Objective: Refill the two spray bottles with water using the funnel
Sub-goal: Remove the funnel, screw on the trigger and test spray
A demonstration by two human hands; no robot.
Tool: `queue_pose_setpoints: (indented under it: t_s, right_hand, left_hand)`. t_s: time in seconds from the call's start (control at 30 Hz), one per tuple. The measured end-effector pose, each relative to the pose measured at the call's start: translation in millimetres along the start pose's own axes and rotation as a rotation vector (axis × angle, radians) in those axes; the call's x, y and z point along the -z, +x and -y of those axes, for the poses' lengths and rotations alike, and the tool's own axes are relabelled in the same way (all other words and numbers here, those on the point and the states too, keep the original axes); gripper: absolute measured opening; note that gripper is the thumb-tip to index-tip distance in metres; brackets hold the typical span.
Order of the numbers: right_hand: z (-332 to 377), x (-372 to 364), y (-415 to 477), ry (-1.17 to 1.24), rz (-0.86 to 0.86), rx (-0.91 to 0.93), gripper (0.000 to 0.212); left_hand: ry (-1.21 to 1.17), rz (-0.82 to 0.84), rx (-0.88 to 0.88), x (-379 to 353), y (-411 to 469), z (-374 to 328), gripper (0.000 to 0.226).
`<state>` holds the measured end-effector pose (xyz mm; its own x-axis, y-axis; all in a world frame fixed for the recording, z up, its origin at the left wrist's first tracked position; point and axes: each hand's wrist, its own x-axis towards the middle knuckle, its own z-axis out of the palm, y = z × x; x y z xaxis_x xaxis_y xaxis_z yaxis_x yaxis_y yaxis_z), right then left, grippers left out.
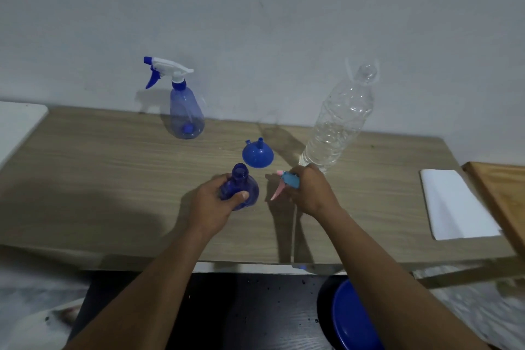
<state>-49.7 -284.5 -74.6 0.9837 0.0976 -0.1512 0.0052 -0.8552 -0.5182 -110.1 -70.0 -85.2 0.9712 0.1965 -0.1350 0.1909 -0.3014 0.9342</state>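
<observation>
My left hand (216, 204) grips a dark blue spray bottle (243, 185) that stands on the wooden table (113, 179) with its neck uncapped. My right hand (309, 193) holds that bottle's sprayer head (287, 183), light blue with a pink trigger, just right of the bottle and low over the table. A blue funnel (258, 153) lies upside down behind the two hands. A second, paler blue spray bottle (186, 111) with a white and blue sprayer stands at the back left. A large clear water bottle (341, 119) stands at the back right.
A folded white cloth or paper (454, 204) lies at the table's right end, beside a wooden board (502, 196). A white surface (17, 125) adjoins the table's left end. A blue round object (352, 318) sits below the table's front edge. The wall runs close behind.
</observation>
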Motion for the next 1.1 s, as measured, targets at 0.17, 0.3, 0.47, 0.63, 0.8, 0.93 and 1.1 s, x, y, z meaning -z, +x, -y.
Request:
queue_pose_setpoints:
  t_s: [0.17, 0.3, 0.47, 0.63, 0.8, 0.93, 1.1]
  right_hand:
    - [36, 55, -15, 0.279, -0.157, 0.079, 0.025]
    - [87, 97, -27, 0.439, -0.321, 0.207, 0.032]
    - [140, 108, -32, 0.63, -0.412, 0.385, 0.031]
    - [159, 95, -24, 0.575, -0.405, 0.458, 0.033]
    - [146, 65, -12, 0.408, -0.388, 0.477, 0.035]
    - [127, 34, -10, 0.275, -0.319, 0.458, 0.034]
    - [103, 4, -15, 0.198, -0.184, 0.44, 0.033]
  left_hand:
    - [0.024, -0.01, -0.037, 1, -2, -1, 0.044]
    - [0.044, -0.009, -0.038, 2, -2, -2, 0.042]
    - [0.054, 0.023, -0.026, 5, -1, -5, 0.039]
    - [0.038, 0.058, -0.015, 6, 2, -1, 0.036]
    - [-0.024, 0.059, -0.024, 5, 5, 5, 0.042]
    - [-0.065, 0.037, -0.013, 2, 10, 14, 0.044]
    - [-0.059, 0.016, -0.037, 1, 12, 20, 0.042]
